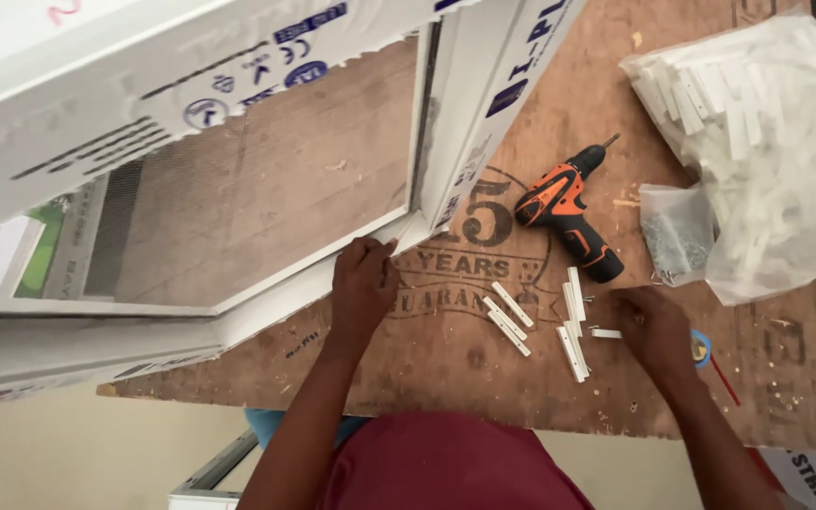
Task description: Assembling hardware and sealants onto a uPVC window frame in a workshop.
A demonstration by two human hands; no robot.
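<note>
A white plastic window frame (266, 283) with a mesh screen (238, 198) lies over the left part of a plywood table (540, 378). My left hand (363, 283) grips the frame's near rail close to its corner. My right hand (652, 326) rests on the table by several short white plastic strips (573, 326), fingertips touching one small strip (606, 332). An orange and black cordless drill (564, 208) lies just beyond the strips.
A big clear bag of white plastic pieces (757, 142) sits at the right, with a small clear bag of screws (677, 231) in front of it. Two more white strips (507, 316) lie between my hands. The table's near edge runs past my torso.
</note>
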